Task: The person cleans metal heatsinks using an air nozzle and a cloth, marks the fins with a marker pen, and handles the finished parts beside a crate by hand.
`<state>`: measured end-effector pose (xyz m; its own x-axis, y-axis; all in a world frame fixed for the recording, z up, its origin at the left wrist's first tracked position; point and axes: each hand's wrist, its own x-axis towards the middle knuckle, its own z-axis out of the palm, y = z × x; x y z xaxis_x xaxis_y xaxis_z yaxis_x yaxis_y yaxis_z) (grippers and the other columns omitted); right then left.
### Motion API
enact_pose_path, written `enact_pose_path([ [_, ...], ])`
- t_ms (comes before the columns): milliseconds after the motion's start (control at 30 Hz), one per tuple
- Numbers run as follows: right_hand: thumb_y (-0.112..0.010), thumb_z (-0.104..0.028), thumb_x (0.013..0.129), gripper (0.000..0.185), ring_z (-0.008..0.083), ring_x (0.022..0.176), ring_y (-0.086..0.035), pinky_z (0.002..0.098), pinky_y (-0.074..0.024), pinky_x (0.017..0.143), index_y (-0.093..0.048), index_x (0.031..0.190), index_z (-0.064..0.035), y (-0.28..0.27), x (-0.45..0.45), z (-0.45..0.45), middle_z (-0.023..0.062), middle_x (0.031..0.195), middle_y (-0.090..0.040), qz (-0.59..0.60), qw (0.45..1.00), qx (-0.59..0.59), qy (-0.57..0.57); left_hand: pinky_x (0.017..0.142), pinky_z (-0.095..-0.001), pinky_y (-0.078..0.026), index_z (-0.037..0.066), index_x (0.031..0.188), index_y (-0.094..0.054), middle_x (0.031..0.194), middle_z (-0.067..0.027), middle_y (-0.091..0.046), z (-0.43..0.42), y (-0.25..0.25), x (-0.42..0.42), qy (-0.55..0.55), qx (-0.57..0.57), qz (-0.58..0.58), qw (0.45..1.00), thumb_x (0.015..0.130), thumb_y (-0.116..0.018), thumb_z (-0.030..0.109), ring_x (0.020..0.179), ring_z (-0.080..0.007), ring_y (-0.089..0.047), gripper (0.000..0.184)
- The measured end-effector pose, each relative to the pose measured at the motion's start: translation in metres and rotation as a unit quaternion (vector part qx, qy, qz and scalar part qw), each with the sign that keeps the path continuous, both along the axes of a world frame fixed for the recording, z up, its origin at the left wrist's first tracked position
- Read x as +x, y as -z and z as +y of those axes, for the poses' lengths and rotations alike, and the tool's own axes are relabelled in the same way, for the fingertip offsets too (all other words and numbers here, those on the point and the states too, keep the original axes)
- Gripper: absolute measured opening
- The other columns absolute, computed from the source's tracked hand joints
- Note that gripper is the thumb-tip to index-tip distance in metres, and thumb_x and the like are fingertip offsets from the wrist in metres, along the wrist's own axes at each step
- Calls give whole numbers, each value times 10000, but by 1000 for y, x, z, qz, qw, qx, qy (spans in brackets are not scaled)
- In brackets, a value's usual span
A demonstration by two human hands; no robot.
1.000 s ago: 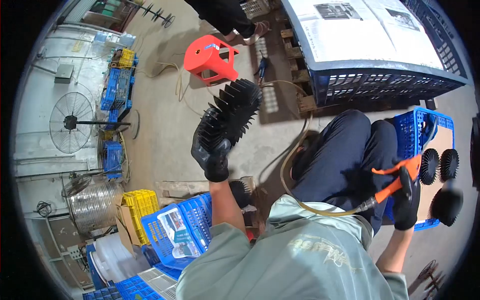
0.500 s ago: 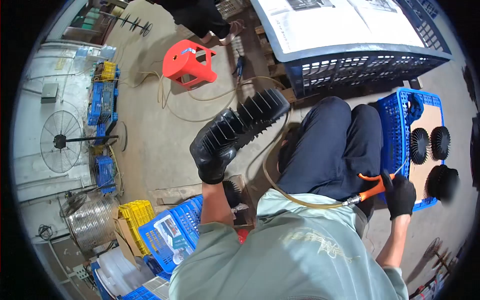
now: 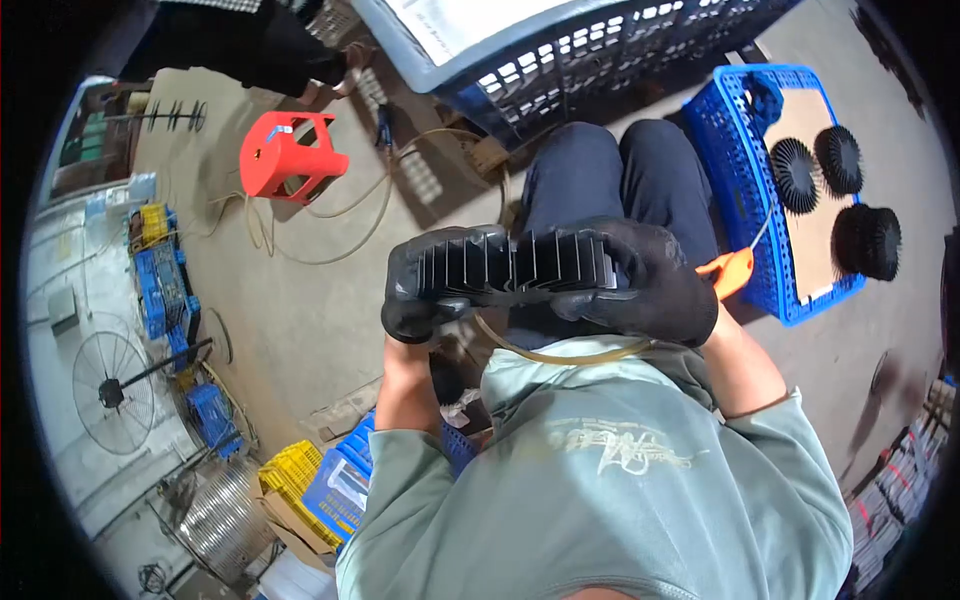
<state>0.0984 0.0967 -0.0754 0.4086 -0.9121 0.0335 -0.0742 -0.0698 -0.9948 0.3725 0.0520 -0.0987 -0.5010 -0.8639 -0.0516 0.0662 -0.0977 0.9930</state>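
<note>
A black finned heat sink is held level above my thighs, its fins standing up in a row. My left hand, in a black glove, is closed around its left end. At the right end, my right hand, gloved too, grips it with the thumb along the lower edge. Just beyond my right wrist shows an orange air blow gun, its thin nozzle pointing up to the crate; the rest of it is hidden behind the hand. A yellowish air hose curves beneath the heat sink.
A blue crate at my right bears a cardboard sheet with round black finned heat sinks. A large dark blue crate stands ahead. A red stool, a fan and another person's legs are at the left.
My right hand has come off the blow gun's grip and moved left onto the heat sink. My left hand has lowered and levelled the heat sink. The view has shifted to the right.
</note>
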Motion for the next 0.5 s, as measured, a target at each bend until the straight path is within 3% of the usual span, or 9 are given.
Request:
enact_pose_path([
  [33,-806,-170,746,485,187,876,-672,335,-520,814,-613,1158,-1,0,3,7,124,1003,-689,-27,999,3,45,906,-367,-503,-74,1152,-615,1017,-180,-680,-1,-7,-4,3,22,-42,999,663,-722,165,1003,-255,-648,555],
  [100,-804,-154,742,489,189,880,-673,328,-521,793,-609,1161,4,7,5,21,139,1010,-683,-32,995,3,94,966,-383,-468,-66,1246,-562,1129,-188,-651,-11,-11,-11,52,52,-53,996,652,-768,196,1091,-273,-617,681],
  [200,-806,-143,734,493,209,883,-677,326,-524,778,-609,1161,5,11,5,33,154,1005,-677,14,986,-44,159,1034,-378,-408,-47,1377,-427,1306,-171,-555,-27,4,-27,37,19,-22,999,639,-819,237,1218,-265,-534,883],
  [233,-807,-142,731,494,218,884,-679,326,-525,776,-610,1161,5,12,4,35,158,1000,-676,38,981,-69,180,1073,-378,-366,-28,1439,-323,1387,-159,-484,-31,8,-24,60,35,-22,997,615,-846,292,1284,-256,-470,1027],
  [300,-808,-140,725,496,239,881,-681,335,-528,772,-611,1157,6,14,3,40,166,994,-674,31,972,-10,232,1068,-377,-370,-28,1428,-345,1374,-163,-495,-35,22,-23,54,-9,-14,998,682,-806,287,1281,-261,-473,931],
  [367,-808,-137,720,497,255,879,-683,341,-530,769,-612,1153,8,19,2,41,173,993,-672,36,962,-6,270,1069,-381,-368,-46,1391,-386,1355,-177,-507,-40,38,-27,-15,-23,-115,993,858,-646,269,1272,-266,-477,672],
  [467,-808,-133,714,499,271,878,-685,347,-533,767,-612,1148,12,30,0,40,182,997,-670,59,951,-60,298,1061,-427,-384,-75,1354,-399,1380,-213,-464,-35,42,-64,-20,75,220,972,942,-406,594,1260,-294,-488,786],
  [500,-809,-133,711,500,273,879,-685,348,-534,767,-611,1147,14,32,0,39,184,999,-669,60,949,-68,302,1042,-426,-400,-81,1320,-439,1326,-217,-507,-37,45,-75,-47,63,155,985,933,-339,641,1217,-292,-519,825],
])
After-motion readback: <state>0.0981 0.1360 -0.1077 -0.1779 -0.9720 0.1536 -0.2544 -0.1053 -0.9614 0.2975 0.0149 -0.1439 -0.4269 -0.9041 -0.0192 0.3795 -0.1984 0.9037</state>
